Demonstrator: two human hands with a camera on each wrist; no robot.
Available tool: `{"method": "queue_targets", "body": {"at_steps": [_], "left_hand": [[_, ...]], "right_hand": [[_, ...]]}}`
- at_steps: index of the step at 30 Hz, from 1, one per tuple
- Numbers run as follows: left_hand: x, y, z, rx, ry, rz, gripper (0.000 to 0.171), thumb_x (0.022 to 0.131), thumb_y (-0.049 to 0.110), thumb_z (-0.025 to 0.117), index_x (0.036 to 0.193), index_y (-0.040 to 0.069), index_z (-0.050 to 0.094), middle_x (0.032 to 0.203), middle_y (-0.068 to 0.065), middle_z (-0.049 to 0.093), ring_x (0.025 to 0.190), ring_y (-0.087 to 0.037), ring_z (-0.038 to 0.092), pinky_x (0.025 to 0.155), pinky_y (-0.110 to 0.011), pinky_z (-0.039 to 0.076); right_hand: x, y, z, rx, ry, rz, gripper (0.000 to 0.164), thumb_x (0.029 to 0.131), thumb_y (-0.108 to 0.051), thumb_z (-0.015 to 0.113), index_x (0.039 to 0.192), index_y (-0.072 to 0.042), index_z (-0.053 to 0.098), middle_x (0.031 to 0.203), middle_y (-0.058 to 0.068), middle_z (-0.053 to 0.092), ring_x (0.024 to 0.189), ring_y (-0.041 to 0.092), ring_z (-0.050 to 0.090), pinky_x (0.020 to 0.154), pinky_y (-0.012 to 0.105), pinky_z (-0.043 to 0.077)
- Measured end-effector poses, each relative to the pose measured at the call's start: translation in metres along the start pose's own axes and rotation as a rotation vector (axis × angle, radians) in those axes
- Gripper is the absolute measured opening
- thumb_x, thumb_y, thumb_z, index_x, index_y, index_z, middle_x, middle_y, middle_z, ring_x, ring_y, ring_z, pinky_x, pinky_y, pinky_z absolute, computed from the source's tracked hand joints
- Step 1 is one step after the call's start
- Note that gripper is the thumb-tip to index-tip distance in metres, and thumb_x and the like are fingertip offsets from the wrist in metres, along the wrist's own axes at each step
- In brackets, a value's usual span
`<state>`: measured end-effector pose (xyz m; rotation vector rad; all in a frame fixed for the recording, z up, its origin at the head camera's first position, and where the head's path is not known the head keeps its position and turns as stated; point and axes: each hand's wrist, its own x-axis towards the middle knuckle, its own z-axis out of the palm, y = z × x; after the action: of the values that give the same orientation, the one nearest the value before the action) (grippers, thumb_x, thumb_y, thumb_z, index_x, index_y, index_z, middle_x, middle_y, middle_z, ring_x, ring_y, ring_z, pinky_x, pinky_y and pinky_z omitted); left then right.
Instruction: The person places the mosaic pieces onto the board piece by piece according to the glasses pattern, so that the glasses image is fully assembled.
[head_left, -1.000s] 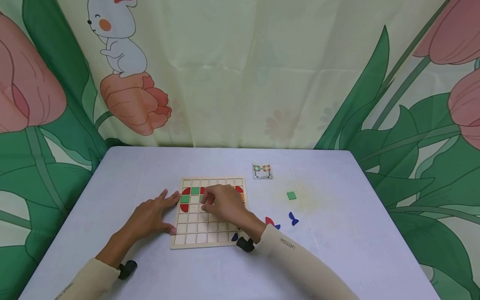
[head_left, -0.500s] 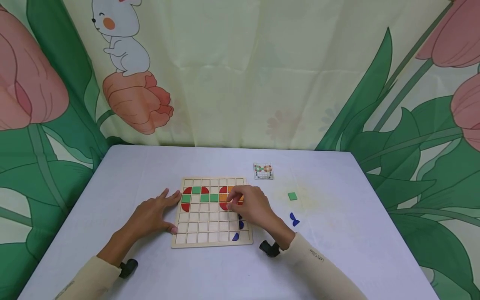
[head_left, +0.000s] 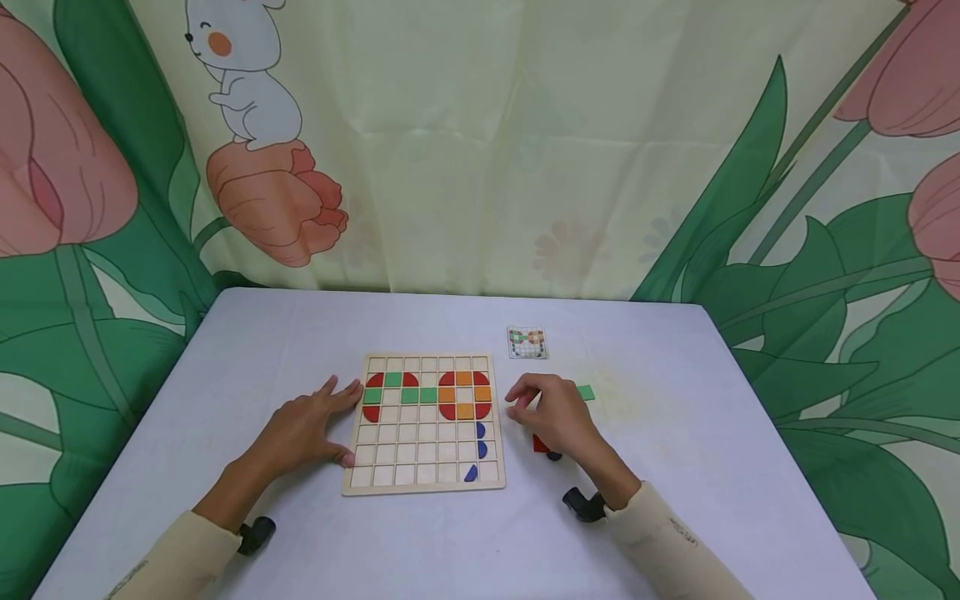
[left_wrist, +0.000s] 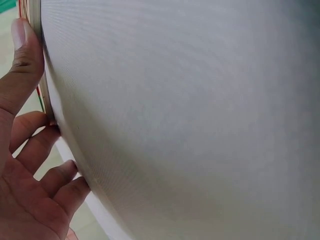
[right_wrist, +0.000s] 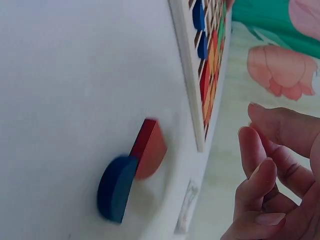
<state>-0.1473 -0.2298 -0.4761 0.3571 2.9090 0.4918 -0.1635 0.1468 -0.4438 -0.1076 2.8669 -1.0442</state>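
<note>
A wooden grid board (head_left: pixel 386 454) lies on the white table. In its cells sit red quarter-round pieces (head_left: pixel 446 411), green squares (head_left: pixel 428 395), orange squares (head_left: pixel 465 411) and blue pieces (head_left: pixel 482 450). My left hand (head_left: pixel 306 429) touches the board's left edge, fingers spread; the left wrist view shows the thumb (left_wrist: pixel 22 55) and fingertips along that edge. My right hand (head_left: pixel 553 412) hovers right of the board, its fingers loosely bent with nothing visible between them. Beneath it, a red piece (right_wrist: pixel 150 152) and a blue piece (right_wrist: pixel 116 187) lie together on the cloth.
A small pattern card (head_left: pixel 528 342) lies beyond the board's right corner. Partly behind my right hand is a loose green square (head_left: pixel 586 392). The far table edge meets a hanging backdrop (head_left: pixel 480 167) with printed tulips and a white animal.
My right hand has moved right, from above the board's middle across the orange-and-red ring to the tablecloth, uncovering the pieces. It now hides the loose blue pieces. My left hand stays put.
</note>
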Motion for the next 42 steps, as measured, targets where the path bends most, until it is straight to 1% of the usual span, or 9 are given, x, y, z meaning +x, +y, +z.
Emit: {"method": "queue_targets", "body": {"at_steps": [4, 7, 11, 14, 21, 27, 30, 37, 42], "left_hand": [[0.0, 0.0, 0.001, -0.008, 0.003, -0.003, 0.121, 0.059, 0.048, 0.101, 0.16, 0.013, 0.046, 0.163, -0.035, 0.039, 0.136, -0.064, 0.053, 0.102, -0.071, 0.051], [0.0, 0.0, 0.001, -0.011, 0.008, -0.003, 0.12, 0.059, 0.048, 0.101, 0.16, 0.013, 0.046, 0.163, -0.035, 0.039, 0.136, -0.064, 0.052, 0.102, -0.071, 0.051], [0.0, 0.0, 0.001, -0.011, 0.009, -0.002, 0.121, 0.059, 0.049, 0.101, 0.16, 0.013, 0.046, 0.163, -0.035, 0.039, 0.137, -0.063, 0.052, 0.103, -0.071, 0.051], [0.0, 0.0, 0.001, -0.009, 0.007, -0.005, 0.121, 0.058, 0.05, 0.1, 0.16, 0.014, 0.046, 0.163, -0.034, 0.039, 0.137, -0.063, 0.052, 0.103, -0.071, 0.051], [0.002, -0.001, 0.004, -0.003, 0.002, -0.016, 0.122, 0.059, 0.05, 0.1, 0.161, 0.015, 0.045, 0.164, -0.034, 0.038, 0.137, -0.064, 0.051, 0.102, -0.071, 0.051], [0.002, -0.002, 0.005, 0.002, 0.007, -0.014, 0.122, 0.058, 0.051, 0.1, 0.161, 0.015, 0.045, 0.164, -0.034, 0.039, 0.138, -0.063, 0.051, 0.102, -0.071, 0.051], [0.001, -0.002, 0.004, 0.002, 0.011, -0.011, 0.122, 0.059, 0.05, 0.1, 0.161, 0.015, 0.045, 0.164, -0.033, 0.039, 0.139, -0.062, 0.051, 0.103, -0.07, 0.051], [0.002, -0.003, 0.005, -0.002, 0.007, -0.007, 0.122, 0.059, 0.05, 0.1, 0.161, 0.015, 0.045, 0.164, -0.033, 0.039, 0.14, -0.062, 0.05, 0.103, -0.07, 0.052], [0.003, -0.004, 0.006, -0.006, 0.001, -0.01, 0.122, 0.059, 0.05, 0.1, 0.162, 0.015, 0.044, 0.165, -0.032, 0.038, 0.14, -0.062, 0.05, 0.103, -0.071, 0.051]], "right_hand": [[0.0, 0.008, -0.006, 0.005, 0.018, 0.043, 0.014, 0.088, -0.016, 0.088, 0.099, -0.017, 0.08, 0.081, -0.001, 0.066, 0.068, 0.022, 0.056, 0.052, 0.028, 0.051], [0.001, 0.015, -0.013, -0.006, 0.028, 0.06, 0.014, 0.088, -0.017, 0.087, 0.1, -0.016, 0.08, 0.081, 0.0, 0.066, 0.07, 0.021, 0.057, 0.055, 0.029, 0.051], [0.004, 0.028, -0.023, -0.034, 0.048, 0.034, 0.015, 0.088, -0.016, 0.087, 0.101, -0.016, 0.08, 0.08, -0.001, 0.068, 0.07, 0.02, 0.056, 0.059, 0.03, 0.047], [0.006, 0.038, -0.032, -0.055, 0.058, 0.022, 0.015, 0.088, -0.015, 0.086, 0.102, -0.015, 0.08, 0.08, -0.001, 0.069, 0.069, 0.02, 0.056, 0.06, 0.031, 0.045], [0.011, 0.058, -0.048, -0.077, 0.065, 0.047, 0.016, 0.09, -0.013, 0.085, 0.105, -0.014, 0.08, 0.086, 0.001, 0.072, 0.076, 0.02, 0.059, 0.065, 0.032, 0.045], [0.014, 0.074, -0.059, -0.096, 0.081, 0.053, 0.016, 0.092, -0.011, 0.082, 0.108, -0.014, 0.081, 0.092, 0.003, 0.075, 0.075, 0.021, 0.058, 0.067, 0.033, 0.043], [0.016, 0.081, -0.063, -0.103, 0.075, 0.056, 0.019, 0.093, -0.011, 0.081, 0.111, -0.014, 0.081, 0.095, 0.005, 0.076, 0.076, 0.022, 0.058, 0.067, 0.033, 0.042], [0.022, 0.092, -0.066, -0.12, 0.043, 0.134, 0.023, 0.094, -0.015, 0.081, 0.117, -0.015, 0.08, 0.099, 0.009, 0.076, 0.099, 0.028, 0.063, 0.075, 0.036, 0.044], [0.025, 0.098, -0.063, -0.141, 0.016, 0.179, 0.025, 0.094, -0.017, 0.082, 0.118, -0.015, 0.079, 0.098, 0.009, 0.074, 0.096, 0.029, 0.064, 0.075, 0.038, 0.047]]}}
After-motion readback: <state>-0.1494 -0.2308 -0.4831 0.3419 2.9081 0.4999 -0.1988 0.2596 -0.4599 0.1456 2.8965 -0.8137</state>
